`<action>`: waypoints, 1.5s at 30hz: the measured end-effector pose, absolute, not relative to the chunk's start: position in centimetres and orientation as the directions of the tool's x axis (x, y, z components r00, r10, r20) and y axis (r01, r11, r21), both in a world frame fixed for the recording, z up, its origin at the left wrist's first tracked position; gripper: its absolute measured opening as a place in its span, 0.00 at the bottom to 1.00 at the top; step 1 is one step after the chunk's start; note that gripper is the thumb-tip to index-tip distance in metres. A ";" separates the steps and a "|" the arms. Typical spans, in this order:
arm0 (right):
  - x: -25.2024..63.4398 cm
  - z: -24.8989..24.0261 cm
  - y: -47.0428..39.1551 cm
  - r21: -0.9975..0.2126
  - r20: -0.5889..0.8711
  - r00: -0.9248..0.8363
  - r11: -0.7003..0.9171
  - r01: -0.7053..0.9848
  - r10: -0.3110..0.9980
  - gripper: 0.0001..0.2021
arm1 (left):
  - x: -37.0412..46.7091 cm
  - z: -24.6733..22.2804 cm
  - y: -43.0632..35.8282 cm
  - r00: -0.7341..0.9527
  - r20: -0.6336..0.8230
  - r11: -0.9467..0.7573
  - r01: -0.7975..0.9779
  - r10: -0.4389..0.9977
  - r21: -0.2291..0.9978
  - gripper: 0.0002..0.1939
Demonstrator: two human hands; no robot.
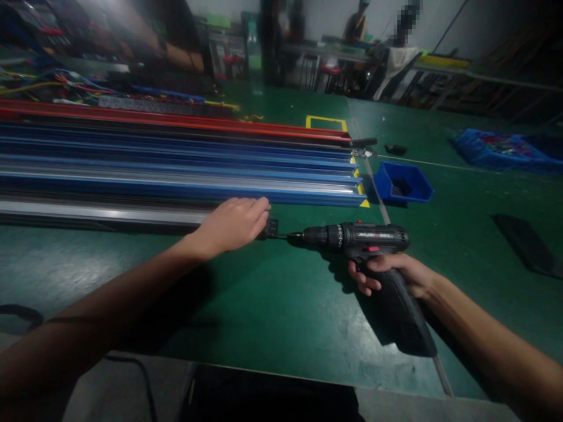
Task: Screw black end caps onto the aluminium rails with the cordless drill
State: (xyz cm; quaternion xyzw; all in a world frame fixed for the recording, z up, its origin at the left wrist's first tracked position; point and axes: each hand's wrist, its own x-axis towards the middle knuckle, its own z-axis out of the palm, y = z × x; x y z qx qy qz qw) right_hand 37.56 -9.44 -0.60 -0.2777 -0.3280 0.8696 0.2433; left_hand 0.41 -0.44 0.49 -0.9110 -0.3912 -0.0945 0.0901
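Observation:
My right hand point(391, 274) is wrapped round the handle of a black cordless drill point(365, 237), which lies level and points left. The drill's bit touches or nearly touches a small black end piece point(272, 227) at the right end of a long dark and silver bar point(109, 210). Over that end of the bar, my left hand point(233, 225) is closed, its fingers bent round the bar beside the end piece. Several long blue rails point(176, 176) run parallel just behind the bar, with a red rail point(220, 122) behind them.
Right of the rails stands a blue bin point(404, 181) with dark parts. Farther right are more blue bins point(497, 147) and a dark flat object point(528, 243) on the green table point(285, 316). Wires point(65, 85) lie at the back left, near another person's arm point(176, 55).

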 end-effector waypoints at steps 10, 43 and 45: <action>37.6 -0.7 -9.5 -0.683 -0.331 -0.725 -0.683 -0.257 0.604 0.13 | 0.4 0.6 -0.5 0.672 0.242 -0.676 0.733 0.700 -0.080 0.16; 37.6 -0.7 -9.5 -0.733 -0.312 -0.719 -0.639 -0.234 0.621 0.12 | 0.6 0.7 -0.6 0.669 0.233 -0.668 0.738 0.705 -0.098 0.17; 37.5 -0.5 -9.5 -0.733 -0.313 -0.718 -0.639 -0.233 0.621 0.11 | 0.6 0.7 -0.6 0.670 0.231 -0.668 0.738 0.706 -0.095 0.17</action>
